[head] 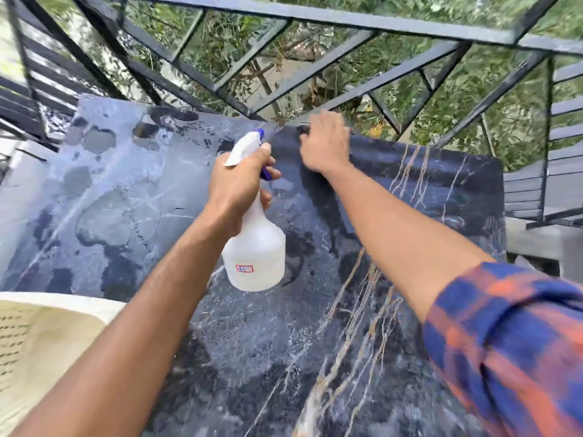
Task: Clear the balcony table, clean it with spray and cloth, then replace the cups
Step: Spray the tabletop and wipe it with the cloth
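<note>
Your left hand (pixel 239 181) is wrapped tight around the neck of the bottle (pixel 255 247), finger on the blue trigger, holding it above the middle of the counter (pixel 394 310). The bottle hangs near upright, its long axis running from the wide base toward you up to the white spray head, and the blue nozzle points away from you, toward the far edge and the railing (pixel 347 18). It is translucent white plastic, bell-shaped below a narrow neck, with a small red-bordered label near the base. Your right hand (pixel 325 143) reaches to the counter's far edge, palm down and fingers spread flat; something dark shows under the fingertips, but blur hides what it is and whether you grip it. The counter is dark polished stone with pale and tan veins, glossy with wet patches on its left half. A cream perforated chair (pixel 38 348) sits at lower left. Your right sleeve (pixel 511 348) is blue and orange plaid, rolled up.
</note>
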Motion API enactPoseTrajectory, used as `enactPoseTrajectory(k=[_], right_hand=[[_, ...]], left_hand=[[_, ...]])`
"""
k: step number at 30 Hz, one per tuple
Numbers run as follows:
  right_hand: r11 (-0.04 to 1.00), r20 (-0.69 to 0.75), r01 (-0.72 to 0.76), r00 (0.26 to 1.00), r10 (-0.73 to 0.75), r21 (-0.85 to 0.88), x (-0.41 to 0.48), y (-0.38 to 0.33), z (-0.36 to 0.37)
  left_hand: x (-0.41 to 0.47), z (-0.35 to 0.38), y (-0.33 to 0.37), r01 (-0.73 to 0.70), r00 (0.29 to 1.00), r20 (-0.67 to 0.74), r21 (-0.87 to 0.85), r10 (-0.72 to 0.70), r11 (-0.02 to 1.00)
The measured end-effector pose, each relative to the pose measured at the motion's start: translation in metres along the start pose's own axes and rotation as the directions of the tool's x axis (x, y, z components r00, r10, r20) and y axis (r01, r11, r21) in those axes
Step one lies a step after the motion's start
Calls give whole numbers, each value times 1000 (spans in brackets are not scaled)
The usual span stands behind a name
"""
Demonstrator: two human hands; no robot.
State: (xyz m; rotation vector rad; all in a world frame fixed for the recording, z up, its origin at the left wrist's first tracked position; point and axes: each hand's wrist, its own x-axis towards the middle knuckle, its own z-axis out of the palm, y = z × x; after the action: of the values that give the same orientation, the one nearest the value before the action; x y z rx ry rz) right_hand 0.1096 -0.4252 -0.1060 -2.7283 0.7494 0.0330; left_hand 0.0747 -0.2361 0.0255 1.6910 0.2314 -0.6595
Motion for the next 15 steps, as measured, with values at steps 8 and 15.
enactPoseTrajectory(k=[8,15], right_hand=[[945,-90,311,949,-303,100,-90,34,8],[929,-117,-368,925,362,-35,-38,121,-27]], left_hand=[[-8,9,-3,-28,999,35,38,26,999],[-20,22,-13,-26,996,87,43,22,999]])
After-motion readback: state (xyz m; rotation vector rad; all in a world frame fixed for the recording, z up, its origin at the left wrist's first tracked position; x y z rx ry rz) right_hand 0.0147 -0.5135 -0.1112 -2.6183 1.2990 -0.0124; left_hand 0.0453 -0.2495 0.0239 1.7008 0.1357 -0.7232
